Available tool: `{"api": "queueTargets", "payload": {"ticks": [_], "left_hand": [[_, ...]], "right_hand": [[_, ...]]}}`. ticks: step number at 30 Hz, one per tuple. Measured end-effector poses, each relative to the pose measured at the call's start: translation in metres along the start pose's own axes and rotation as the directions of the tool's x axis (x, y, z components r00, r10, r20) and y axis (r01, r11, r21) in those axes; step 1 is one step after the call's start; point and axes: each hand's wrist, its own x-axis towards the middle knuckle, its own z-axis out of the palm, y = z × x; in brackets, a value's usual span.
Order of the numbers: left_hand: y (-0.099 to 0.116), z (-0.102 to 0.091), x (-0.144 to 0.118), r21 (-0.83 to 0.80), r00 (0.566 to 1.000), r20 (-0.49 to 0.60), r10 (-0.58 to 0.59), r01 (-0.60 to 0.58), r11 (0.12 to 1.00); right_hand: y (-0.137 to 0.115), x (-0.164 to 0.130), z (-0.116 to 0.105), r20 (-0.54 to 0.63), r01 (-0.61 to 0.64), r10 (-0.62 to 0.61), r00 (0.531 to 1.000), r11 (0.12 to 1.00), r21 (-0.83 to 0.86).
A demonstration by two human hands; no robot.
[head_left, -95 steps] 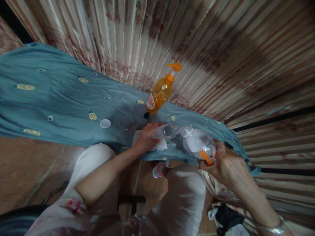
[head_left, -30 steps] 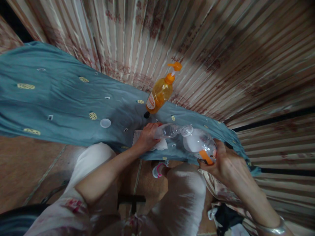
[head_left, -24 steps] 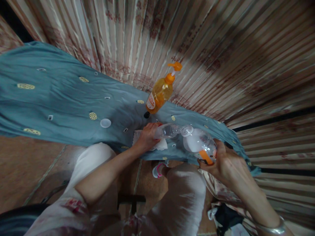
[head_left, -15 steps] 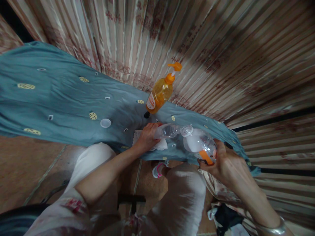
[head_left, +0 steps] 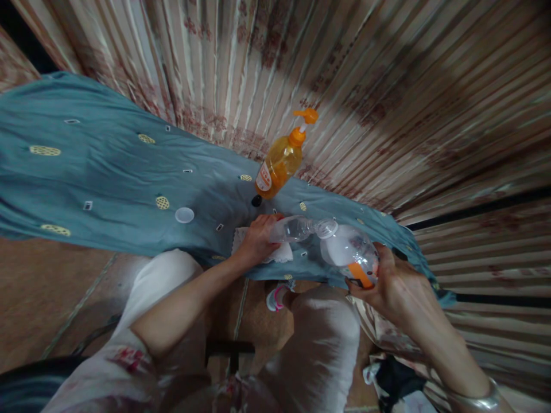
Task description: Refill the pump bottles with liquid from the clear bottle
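My left hand (head_left: pixel 260 238) is closed round a small clear plastic bottle (head_left: pixel 295 228), which lies tilted over a white lace-edged cloth (head_left: pixel 282 253). In my right hand (head_left: pixel 390 278) is a larger clear plastic bottle (head_left: pixel 350 249) with an orange band, tipped so that its neck points left. The two bottle mouths meet or overlap; I cannot tell whether one sits inside the other. Beyond my left hand stands a pump bottle (head_left: pixel 279 166) of orange liquid with an orange pump top. A small black cap (head_left: pixel 256 201) lies at its base.
A round whitish lid (head_left: pixel 185 215) lies on the teal patterned tablecloth (head_left: pixel 116 172), left of my hands. Pleated floral curtains (head_left: pixel 215 69) hang right behind the table. Below the front edge are my knees (head_left: pixel 322 327) and, at lower right, a dark bundle (head_left: pixel 398 378).
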Motion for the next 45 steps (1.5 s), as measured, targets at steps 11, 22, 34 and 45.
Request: {"api": "queueTargets", "payload": {"ticks": [11, 22, 34, 45], "left_hand": [[0.0017, -0.0017, -0.0002, -0.025, 1.000, 0.010, -0.004, 0.004, 1.000], [0.0019, -0.0027, -0.0001, -0.030, 0.999, 0.039, -0.023, 0.024, 0.999], [-0.0010, -0.0010, -0.0012, -0.036, 1.000, 0.008, 0.008, -0.008, 0.999], [-0.0025, 0.0023, -0.0013, -0.027, 0.999, -0.008, 0.036, -0.036, 0.999]], "right_hand": [[-0.0011, -0.0001, -0.0002, 0.027, -0.038, 0.038, 0.999, 0.999, -0.012], [-0.0009, -0.0001, 0.0009, 0.005, -0.013, 0.013, 1.000, 1.000, -0.003], [-0.0006, -0.0007, -0.0013, 0.020, -0.005, 0.006, 1.000, 1.000, -0.031], [0.0008, -0.0025, -0.0007, -0.001, 0.020, -0.020, 1.000, 0.999, -0.045]]}}
